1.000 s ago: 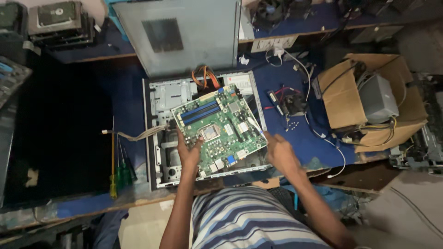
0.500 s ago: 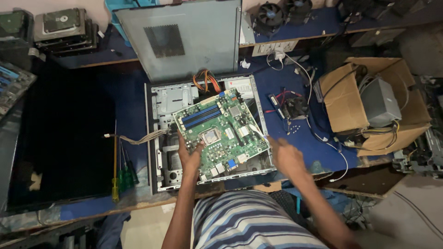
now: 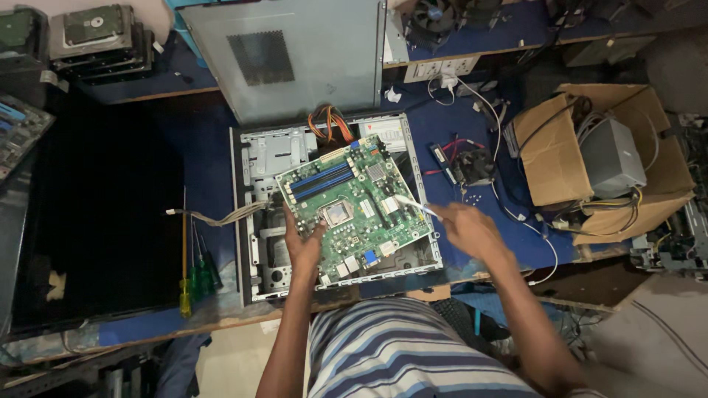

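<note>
While my left hand [image 3: 304,247] grips the green rectangular motherboard [image 3: 352,199], it tilts over the grey metal case [image 3: 254,221]. My right hand [image 3: 464,228], earlier open beside it, now pinches a thin white tool [image 3: 414,206] touching the board.

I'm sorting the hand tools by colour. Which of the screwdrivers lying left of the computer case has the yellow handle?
The leftmost screwdriver, with the long shaft. Its handle is yellow, while the two shorter screwdrivers beside it, nearer the case, have green handles.
</note>
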Demonstrator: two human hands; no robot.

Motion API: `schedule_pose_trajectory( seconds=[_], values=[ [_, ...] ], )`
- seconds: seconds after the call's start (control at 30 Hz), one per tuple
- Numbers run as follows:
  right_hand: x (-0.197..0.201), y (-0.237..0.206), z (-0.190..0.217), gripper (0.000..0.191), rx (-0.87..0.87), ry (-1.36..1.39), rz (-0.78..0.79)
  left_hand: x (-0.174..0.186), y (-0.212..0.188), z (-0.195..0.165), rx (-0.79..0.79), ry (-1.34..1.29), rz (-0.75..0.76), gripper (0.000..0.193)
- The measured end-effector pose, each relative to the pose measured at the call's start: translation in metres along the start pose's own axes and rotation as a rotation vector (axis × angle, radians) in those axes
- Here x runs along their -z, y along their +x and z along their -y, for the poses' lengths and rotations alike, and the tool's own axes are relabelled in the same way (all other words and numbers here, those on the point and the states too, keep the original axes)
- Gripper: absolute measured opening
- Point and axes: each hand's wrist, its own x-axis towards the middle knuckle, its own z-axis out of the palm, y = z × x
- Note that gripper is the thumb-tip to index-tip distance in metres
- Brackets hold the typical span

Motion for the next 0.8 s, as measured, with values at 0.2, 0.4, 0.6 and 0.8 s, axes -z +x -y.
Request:
schedule_pose_trajectory(
  seconds=[0.2,0.4,0.6,0.8],
  values=[
    [0.001,-0.001,0.005,0.050,-0.107,-0.065,0.122,0.000,0.002,0.003,-0.029,-0.006,-0.023,0.104],
    [0.005,0.009,-0.004,0.052,0.016,-0.034,-0.005,0.000,0.004,0.002,-0.003,-0.026,-0.016,0.104],
    [0.012,0.014,-0.016,0.049,0.040,0.000,0.099,0.002,0.004,0.005,-0.013,0.053,-0.029,0.105],
    [0.011,0.040,-0.040,0.048,0.111,-0.031,0.167,0.003,0.006,0.005,-0.045,0.017,-0.018,0.104]
  ],
)
